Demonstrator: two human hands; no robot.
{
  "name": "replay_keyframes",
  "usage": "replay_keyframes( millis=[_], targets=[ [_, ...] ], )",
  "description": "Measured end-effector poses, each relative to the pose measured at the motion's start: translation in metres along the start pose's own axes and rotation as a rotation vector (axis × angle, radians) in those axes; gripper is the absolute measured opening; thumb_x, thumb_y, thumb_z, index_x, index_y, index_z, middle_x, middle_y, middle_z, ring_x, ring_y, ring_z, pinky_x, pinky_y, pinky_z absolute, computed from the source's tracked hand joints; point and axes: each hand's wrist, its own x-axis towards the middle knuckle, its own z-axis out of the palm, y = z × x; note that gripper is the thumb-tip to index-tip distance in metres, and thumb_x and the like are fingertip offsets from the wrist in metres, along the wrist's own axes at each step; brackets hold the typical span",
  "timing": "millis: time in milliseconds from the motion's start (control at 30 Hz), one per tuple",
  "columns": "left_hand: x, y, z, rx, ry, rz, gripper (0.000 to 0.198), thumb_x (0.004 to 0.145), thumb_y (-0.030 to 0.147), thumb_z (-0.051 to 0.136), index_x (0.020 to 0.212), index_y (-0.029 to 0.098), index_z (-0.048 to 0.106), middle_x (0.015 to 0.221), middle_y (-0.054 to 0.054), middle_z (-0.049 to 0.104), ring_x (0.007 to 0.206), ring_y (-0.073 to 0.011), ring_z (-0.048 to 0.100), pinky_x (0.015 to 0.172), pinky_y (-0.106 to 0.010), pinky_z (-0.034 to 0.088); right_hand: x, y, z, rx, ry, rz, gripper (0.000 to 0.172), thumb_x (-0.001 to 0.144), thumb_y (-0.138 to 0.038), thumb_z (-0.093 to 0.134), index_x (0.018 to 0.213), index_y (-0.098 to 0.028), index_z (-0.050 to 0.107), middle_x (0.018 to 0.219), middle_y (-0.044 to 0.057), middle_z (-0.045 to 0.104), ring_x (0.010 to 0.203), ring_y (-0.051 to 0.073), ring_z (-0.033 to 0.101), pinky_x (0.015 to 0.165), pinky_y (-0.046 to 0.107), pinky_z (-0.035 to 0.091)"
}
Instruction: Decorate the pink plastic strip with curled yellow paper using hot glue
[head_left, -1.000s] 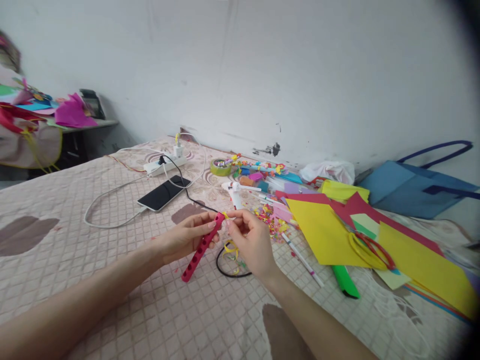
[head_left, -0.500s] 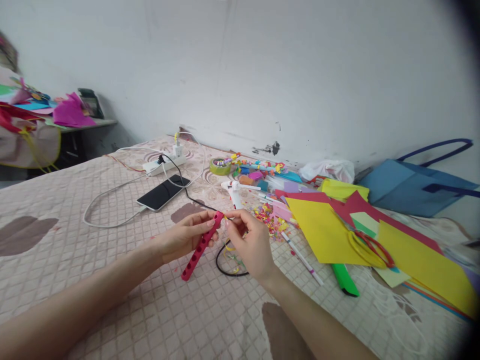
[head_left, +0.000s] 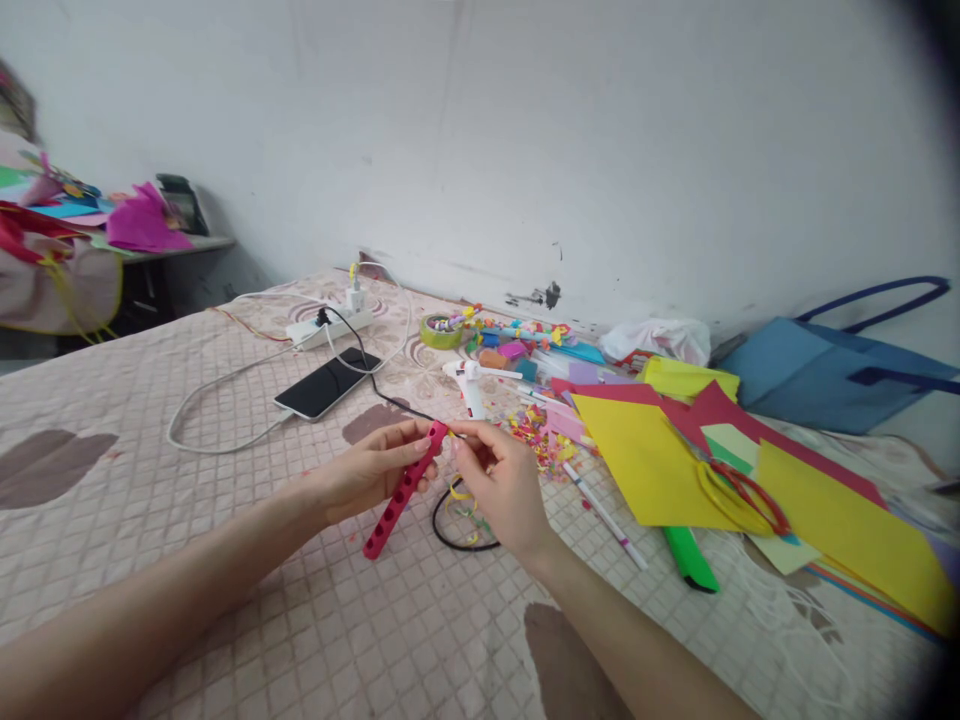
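My left hand (head_left: 382, 467) is closed around a pinkish-red bar (head_left: 395, 510) with a row of round dark holes along it. The bar slants, its lower end pointing towards me. At its upper end my right hand (head_left: 501, 482) pinches a thin yellow strip (head_left: 451, 434), only a speck of which shows between the fingertips. Beneath the right hand lie a loop of black cable (head_left: 442, 540) and thin curled yellow and green strips (head_left: 463, 492). Just beyond the hands stands a white glue gun (head_left: 470, 385).
A phone (head_left: 326, 385) on a white cable and a power strip (head_left: 304, 333) lie to the left. At right are small colourful scraps (head_left: 544, 437), yellow sheets (head_left: 637, 460), scissors (head_left: 750, 497), a green cutter (head_left: 688, 560), a marker (head_left: 607, 520) and a blue bag (head_left: 817, 375).
Both hands stay almost in place at the bar's upper end. The yellow bit between the fingertips shows less, and a curled yellow strip below the right hand is more visible.
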Motion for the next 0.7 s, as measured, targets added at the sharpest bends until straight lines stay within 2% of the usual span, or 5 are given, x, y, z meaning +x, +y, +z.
replay_keyframes(
  millis=[167,300,700],
  targets=[
    [-0.0005,-0.0001,0.0001,-0.005,0.008,0.003,0.017,0.078,0.019,0.063,0.095,0.016,0.059,0.079,-0.001,0.06,0.064,-0.0094,0.06,0.06,-0.021,0.046,0.0003,0.001,0.0002,0.017,-0.028,0.031,0.02,0.081,-0.021,0.048,0.093,-0.018,0.064,0.064,-0.001,0.058,0.055,0.01,0.052,0.054,0.022,0.042],
    [-0.001,0.0004,0.001,0.003,0.014,0.0,0.017,0.078,0.019,0.063,0.095,0.016,0.058,0.079,-0.001,0.06,0.064,-0.0092,0.06,0.061,-0.021,0.046,0.0009,0.0015,-0.0005,0.033,-0.043,0.066,0.025,0.08,-0.02,0.048,0.103,-0.018,0.06,0.061,-0.003,0.053,0.053,0.009,0.049,0.051,0.02,0.039],
    [-0.0006,0.0004,0.0015,0.007,0.005,0.015,0.017,0.079,0.019,0.062,0.095,0.016,0.059,0.081,-0.002,0.061,0.064,-0.0097,0.06,0.06,-0.021,0.046,-0.0016,0.0015,0.0001,-0.118,-0.032,-0.065,0.031,0.079,-0.014,0.045,0.105,-0.02,0.061,0.073,0.0,0.058,0.064,0.012,0.052,0.062,0.024,0.041]
  ],
)
